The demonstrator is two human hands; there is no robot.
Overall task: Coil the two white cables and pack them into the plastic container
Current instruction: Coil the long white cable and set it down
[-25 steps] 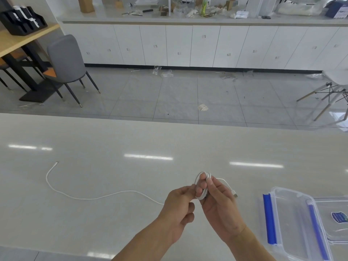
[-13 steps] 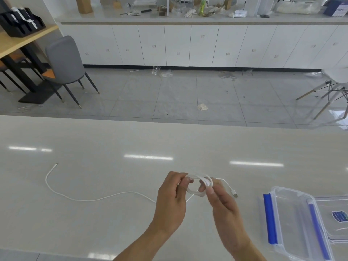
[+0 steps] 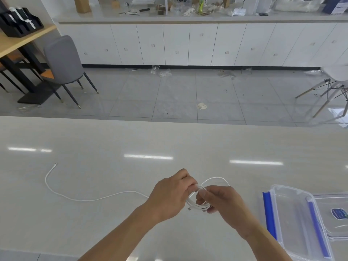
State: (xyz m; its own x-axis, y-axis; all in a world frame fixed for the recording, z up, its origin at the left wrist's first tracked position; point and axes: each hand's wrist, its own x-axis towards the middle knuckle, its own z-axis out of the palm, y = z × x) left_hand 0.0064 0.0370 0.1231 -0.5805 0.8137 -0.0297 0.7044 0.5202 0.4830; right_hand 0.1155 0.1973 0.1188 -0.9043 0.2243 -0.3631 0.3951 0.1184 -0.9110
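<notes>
Pinching coiled cable [image 3: 197, 204], both hands [image 3: 195, 196]

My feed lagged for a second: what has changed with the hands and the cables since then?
Both hands kept hold of the coiled cable and turned it, the left hand rolling over it and the right hand dropping lower; a loose loop now arcs behind them. The loose cable and the plastic container stayed put.

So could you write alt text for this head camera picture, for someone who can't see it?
Two bare hands, left hand and right hand, grip a small white cable coil above a pale table. A second white cable lies loose at left; an open plastic container sits at right.
</notes>
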